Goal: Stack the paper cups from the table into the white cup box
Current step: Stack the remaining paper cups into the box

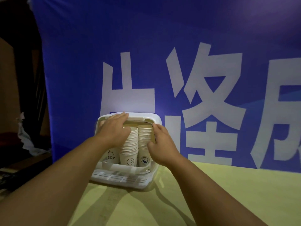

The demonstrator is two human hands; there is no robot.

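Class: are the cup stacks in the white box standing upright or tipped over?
Upright: the cup stacks stand bases down in the white box, prints reading level.

Cup stacks [129,144] side by side in cup box [117,177], box on table [211,185] (banner [162,46] behind)

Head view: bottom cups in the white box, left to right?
Bear cup → smiley cup → whale-badge cup, each under its own stack inside the white cup box.

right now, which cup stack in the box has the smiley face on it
The middle stack, between the Bear stack and the round-badge stack; its bottom cup shows the smiley.
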